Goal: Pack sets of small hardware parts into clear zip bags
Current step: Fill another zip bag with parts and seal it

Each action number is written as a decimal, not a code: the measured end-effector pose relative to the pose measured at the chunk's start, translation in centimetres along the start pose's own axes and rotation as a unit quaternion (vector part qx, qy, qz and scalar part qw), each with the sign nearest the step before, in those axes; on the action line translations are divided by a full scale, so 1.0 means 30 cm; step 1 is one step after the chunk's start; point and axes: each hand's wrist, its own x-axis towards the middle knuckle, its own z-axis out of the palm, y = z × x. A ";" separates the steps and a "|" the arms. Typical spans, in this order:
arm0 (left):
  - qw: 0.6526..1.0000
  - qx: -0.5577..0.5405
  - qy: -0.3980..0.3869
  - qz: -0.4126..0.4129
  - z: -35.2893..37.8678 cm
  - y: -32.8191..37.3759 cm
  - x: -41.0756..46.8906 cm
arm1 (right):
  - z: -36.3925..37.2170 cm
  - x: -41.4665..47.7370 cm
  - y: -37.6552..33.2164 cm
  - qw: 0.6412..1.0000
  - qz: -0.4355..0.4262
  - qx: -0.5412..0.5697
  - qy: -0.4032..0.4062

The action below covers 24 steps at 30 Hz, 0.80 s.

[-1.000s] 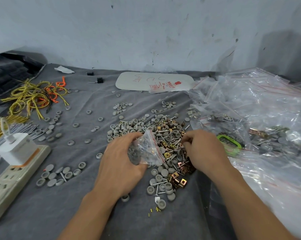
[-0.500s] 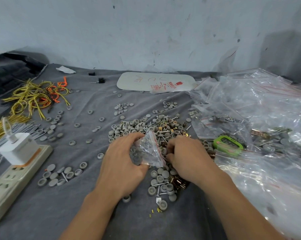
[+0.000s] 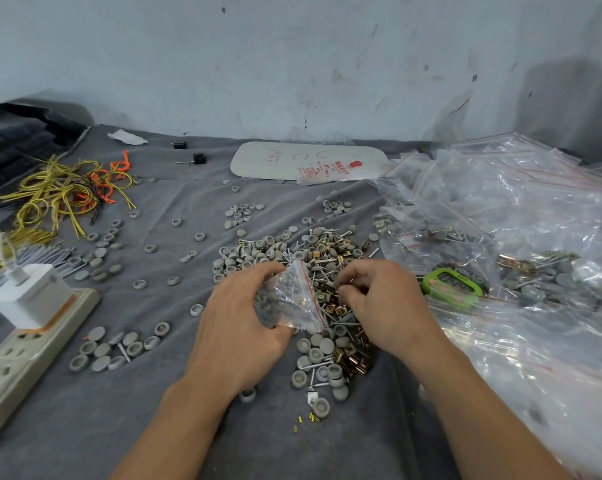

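- The bench [image 3: 154,427], draped in grey cloth, is seen spreading out on every side of the parts heap [image 3: 313,258].
- A pile of clear bags [image 3: 517,220] is banked up to the right of the parts heap, with its edge reaching the heap's right side.
- The parts heap is made up of grey caps, screws and brass clips, all mixed together.
- A power strip [image 3: 22,351] is laid well to the left of the parts heap.
- The left hand [image 3: 237,327] is set at the heap's near-left edge. Its grip is closed round the zip bag [image 3: 292,299], with the fingers over the top and the thumb below.
- The right hand [image 3: 382,306] is held over the heap's near-right part. Its grip is curled, with the fingertips drawn together among the parts. Whether a part is pinched cannot be told.
- The zip bag is held on the heap's left side and is partly filled with caps and screws. Its red zip edge runs from far to near, and that edge is turned towards the right hand.
- The bag mouth is judged to lie just left of the right grip, so only a short leftward carry is called for. The right hand is the nearer one to the loose parts.
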 end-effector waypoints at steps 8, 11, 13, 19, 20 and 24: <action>1.000 0.000 0.010 0.006 0.001 0.002 -0.001 | -0.005 -0.015 -0.002 1.000 0.009 0.022 -0.014; 1.000 0.003 0.007 0.004 0.001 0.000 0.000 | -0.006 -0.023 -0.014 0.995 0.028 0.090 -0.026; 1.000 0.003 0.008 0.003 0.002 -0.001 0.000 | -0.002 -0.025 -0.017 0.994 0.031 0.099 -0.018; 1.000 -0.003 0.009 0.008 0.003 -0.003 0.001 | 0.013 -0.013 -0.015 0.998 0.010 0.048 -0.041; 1.000 -0.004 0.010 0.009 0.003 -0.001 0.001 | 0.012 -0.013 -0.015 0.998 0.009 0.044 -0.043; 1.000 -0.008 0.016 0.011 0.001 0.008 -0.001 | 0.015 -0.015 -0.005 0.996 0.020 0.078 -0.041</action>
